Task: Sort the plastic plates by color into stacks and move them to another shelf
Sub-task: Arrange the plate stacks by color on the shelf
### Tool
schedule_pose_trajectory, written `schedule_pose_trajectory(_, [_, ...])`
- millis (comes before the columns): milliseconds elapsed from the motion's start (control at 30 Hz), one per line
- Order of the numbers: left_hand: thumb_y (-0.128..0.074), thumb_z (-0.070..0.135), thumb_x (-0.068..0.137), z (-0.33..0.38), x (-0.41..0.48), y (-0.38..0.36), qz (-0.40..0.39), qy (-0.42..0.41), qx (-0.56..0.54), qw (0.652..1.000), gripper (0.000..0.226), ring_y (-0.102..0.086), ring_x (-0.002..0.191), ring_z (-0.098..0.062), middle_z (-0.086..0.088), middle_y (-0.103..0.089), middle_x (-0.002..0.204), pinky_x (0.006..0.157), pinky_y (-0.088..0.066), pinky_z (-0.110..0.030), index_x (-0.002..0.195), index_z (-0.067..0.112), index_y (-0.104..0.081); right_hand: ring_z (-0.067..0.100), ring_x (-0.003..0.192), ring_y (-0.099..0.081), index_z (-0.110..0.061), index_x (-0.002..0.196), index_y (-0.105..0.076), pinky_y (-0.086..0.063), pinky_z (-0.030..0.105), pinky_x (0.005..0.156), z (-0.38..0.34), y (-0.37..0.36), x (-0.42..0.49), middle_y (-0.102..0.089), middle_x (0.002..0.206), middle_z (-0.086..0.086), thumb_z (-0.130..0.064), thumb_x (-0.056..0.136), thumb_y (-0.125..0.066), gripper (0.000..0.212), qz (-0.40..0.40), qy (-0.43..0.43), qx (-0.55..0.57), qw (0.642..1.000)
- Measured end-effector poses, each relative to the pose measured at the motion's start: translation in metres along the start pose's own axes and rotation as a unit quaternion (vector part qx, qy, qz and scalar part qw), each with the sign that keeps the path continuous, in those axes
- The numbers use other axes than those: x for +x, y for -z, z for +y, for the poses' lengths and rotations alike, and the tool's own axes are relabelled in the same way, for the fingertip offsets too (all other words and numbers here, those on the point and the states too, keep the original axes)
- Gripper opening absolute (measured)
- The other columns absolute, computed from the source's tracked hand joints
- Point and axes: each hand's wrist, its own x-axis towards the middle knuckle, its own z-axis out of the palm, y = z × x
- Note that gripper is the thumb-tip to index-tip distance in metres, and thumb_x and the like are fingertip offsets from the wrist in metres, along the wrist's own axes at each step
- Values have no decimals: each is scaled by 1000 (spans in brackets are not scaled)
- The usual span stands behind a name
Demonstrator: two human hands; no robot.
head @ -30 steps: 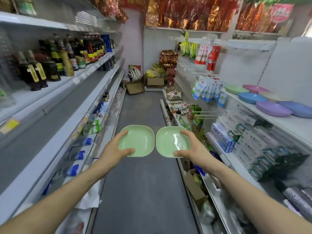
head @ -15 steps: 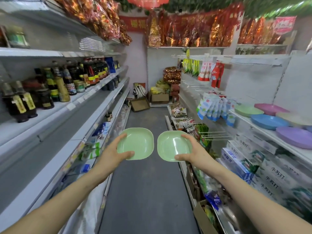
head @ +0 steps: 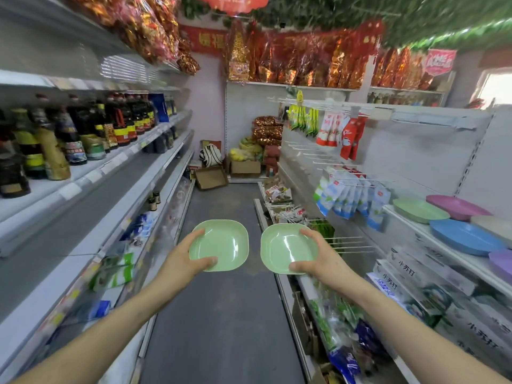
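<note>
Over the aisle floor I hold two small light-green square plates side by side. My left hand (head: 185,259) grips the left green plate (head: 225,245) by its left edge, thumb on the near rim. My right hand (head: 322,259) grips the right green plate (head: 285,248) by its right edge. On the white shelf (head: 454,254) at the right lie more plates: a green plate (head: 419,209), a pink plate (head: 457,207), a blue plate (head: 468,236), a beige plate (head: 496,225) and a purple plate (head: 502,263) cut off by the frame edge.
Dark sauce bottles (head: 83,134) fill the left upper shelf; the grey shelf (head: 69,214) below them is mostly bare. Wire hooks (head: 349,243) with hanging packets jut out at the right. Cardboard boxes (head: 212,177) stand at the aisle's far end. Boxes (head: 421,289) fill the lower right shelf.
The view has tilted upward, so more of the ceiling decorations show. Both hands still hold their green plates, now lower in the frame and slightly further apart.
</note>
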Motion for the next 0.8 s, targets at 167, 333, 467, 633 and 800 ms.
schedule_pose_trajectory(167, [-84,29,82,-6,77,10,-16,-19,4,1000,78,-48,128,-18,11,-49,140,110,-44,-43,148,43,-46,15,129,-45,-43,146,-36,-43,34,99,-13,2,59,-43,142,-11,-36,73,-89,91,23,-1,-7,1000])
schedule_pose_trajectory(333, [-87,34,76,-6,143,-5,-52,-29,-12,998,77,-51,129,-20,11,-51,141,109,-47,-49,142,48,-50,15,130,-45,-44,147,-35,-41,35,104,-11,13,86,-42,145,-12,-38,74,-88,90,59,-12,-9,998])
schedule_pose_trajectory(467, [-86,37,75,8,183,-39,-89,-55,-16,994,74,-55,121,-25,12,-51,139,101,-52,-49,140,50,-51,15,128,-47,-47,146,-33,-44,40,106,-6,38,95,-43,145,-13,-40,77,-85,86,100,-22,-44,994])
schedule_pose_trajectory(633, [-85,30,79,40,230,-98,-138,-94,-30,986,73,-56,117,-20,11,-53,136,101,-52,-46,141,46,-51,11,122,-50,-49,146,-34,-42,18,85,11,84,104,-46,140,-19,-40,76,-85,87,165,-39,-68,983])
schedule_pose_trajectory(800, [-84,29,81,78,264,-161,-172,-132,-47,975,72,-58,118,-19,12,-53,138,93,-54,-40,143,44,-50,16,119,-52,-42,153,-34,-44,30,90,24,142,105,-50,139,-9,-38,81,-82,86,220,-63,-133,964])
